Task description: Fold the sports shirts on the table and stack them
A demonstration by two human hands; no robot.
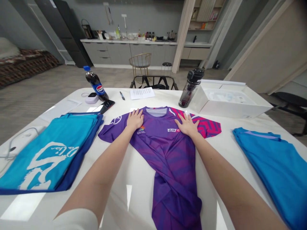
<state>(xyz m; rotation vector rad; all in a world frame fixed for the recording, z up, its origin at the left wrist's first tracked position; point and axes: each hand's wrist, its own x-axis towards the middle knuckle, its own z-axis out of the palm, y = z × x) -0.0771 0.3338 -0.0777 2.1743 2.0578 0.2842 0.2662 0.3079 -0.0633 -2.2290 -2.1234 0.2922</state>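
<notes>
A purple T-shirt with pink patterned trim on its right sleeve lies on the white table, collar away from me. Its shoulders are spread out, while the lower body is bunched and twisted toward the front edge. My left hand rests flat on the left shoulder, fingers extended. On the right shoulder lies my right hand, palm down with its fingers spread. Neither hand grips anything.
Folded turquoise and navy shirts lie left, a folded blue shirt right. Farther back are a cola bottle, phone, pen, paper, dark tumbler and open white box.
</notes>
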